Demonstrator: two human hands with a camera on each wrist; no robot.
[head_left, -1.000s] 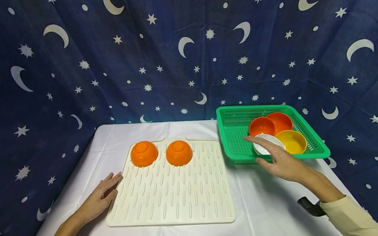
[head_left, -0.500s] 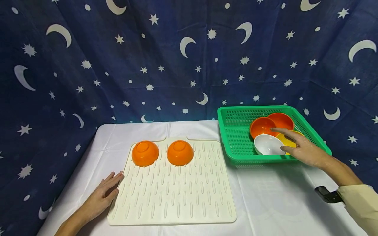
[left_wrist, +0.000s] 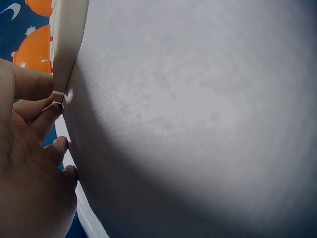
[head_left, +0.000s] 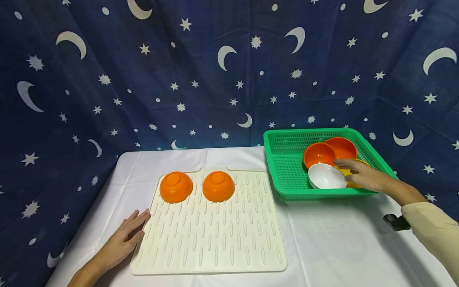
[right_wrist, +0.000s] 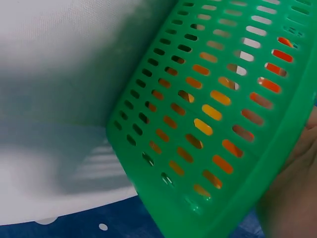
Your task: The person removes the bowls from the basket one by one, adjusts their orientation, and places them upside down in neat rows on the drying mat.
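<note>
My right hand (head_left: 369, 177) reaches over the near right of the green basket (head_left: 287, 191), its fingers above the yellow bowl (head_left: 344, 172), which it partly covers. Whether the fingertips touch that bowl is hard to see. Beside it sit a white bowl (head_left: 325, 176) and two red-orange bowls (head_left: 317, 154), all mouth up. My left hand (head_left: 120, 241) lies at the left edge of the cream ridged mat (head_left: 215, 239), fingertips touching it with fingers fairly straight. Two orange bowls (head_left: 176, 187) rest upside down at the back of the mat. In the right wrist view the basket's slotted wall (right_wrist: 198, 99) hides most of the hand.
A white cloth (head_left: 322, 239) covers the table under the mat and basket. Behind and at both sides hangs a dark blue curtain (head_left: 201, 59) with moons and stars. A black band (head_left: 396, 222) shows at my right wrist.
My right hand has moved right from over the white bowl to over the yellow bowl, then lowered toward it. The left hand and the two upside-down bowls have stayed put.
</note>
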